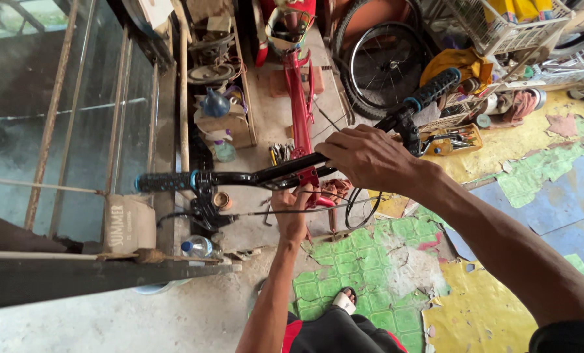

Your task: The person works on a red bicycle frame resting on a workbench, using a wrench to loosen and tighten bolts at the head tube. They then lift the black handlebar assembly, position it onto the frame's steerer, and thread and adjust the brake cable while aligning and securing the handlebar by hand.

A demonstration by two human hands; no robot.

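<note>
cluttered workshop floor (194,314) of bare concrete fills the near left, with peeling green and yellow floor covering (364,268) spreading to the right. a red bicycle frame (300,104) stands in the middle, running away from the camera, and its black handlebar (266,175) crosses the view from a black grip with a blue ring (164,181) at the left to a second knobbed grip (436,88) at the far right.

right hand (370,157) is closed over the handlebar just right of the stem, palm down, fingers wrapped around the bar. left hand (292,212) sits just below the bar, near the stem, fingers curled shut around a thin black cable (266,212) that runs left toward the brake lever (204,209). another loop of cable (360,209) hangs just right of that hand.

a clear plastic bottle with a blue cap (197,246) lies on the floor at the near left, beside a glass-fronted cabinet (70,117). bicycle wheels (383,62) lean at the far side, a white wire basket (501,26) sits in the far right corner, and a yellow tray of tools (452,138) rests just beyond the right hand. a sandalled foot (344,301) shows on the green covering at the near edge.
</note>
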